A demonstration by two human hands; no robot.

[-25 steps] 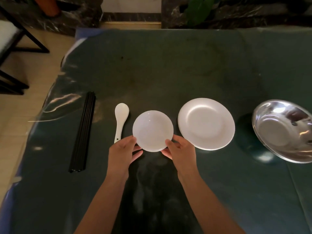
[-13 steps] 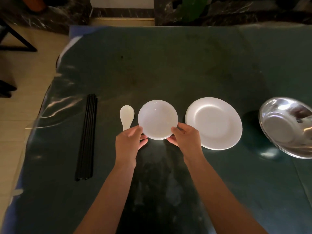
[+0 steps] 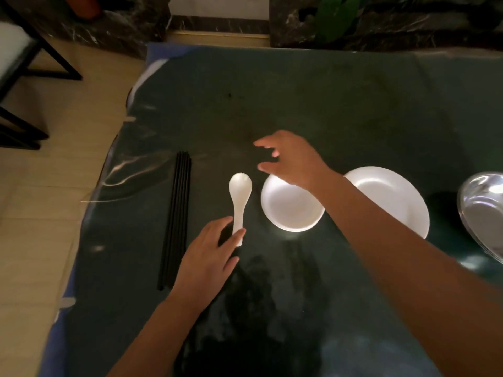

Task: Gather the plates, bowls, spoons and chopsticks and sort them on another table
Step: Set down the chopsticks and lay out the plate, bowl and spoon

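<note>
A white bowl (image 3: 291, 210) sits on the dark green table (image 3: 272, 104), with a white plate (image 3: 394, 197) to its right, partly hidden by my right forearm. A white spoon (image 3: 239, 189) lies left of the bowl. Further left is a bundle of black chopsticks (image 3: 177, 219). My left hand (image 3: 209, 254) is at the spoon's handle, forefinger on one side and thumb across it, pinching it. My right hand (image 3: 294, 159) hovers over the table just beyond the bowl, fingers spread and holding nothing.
A shiny metal basin (image 3: 484, 210) stands at the right edge of view beside the plate. A black-framed chair (image 3: 21, 77) is on the tiled floor to the left. The table's left edge runs close to the chopsticks. Dark marble planters line the back.
Both hands have let go of the bowl, which now rests on the table. My left hand moved left to the spoon's handle. My right hand lifted and reached past the bowl.
</note>
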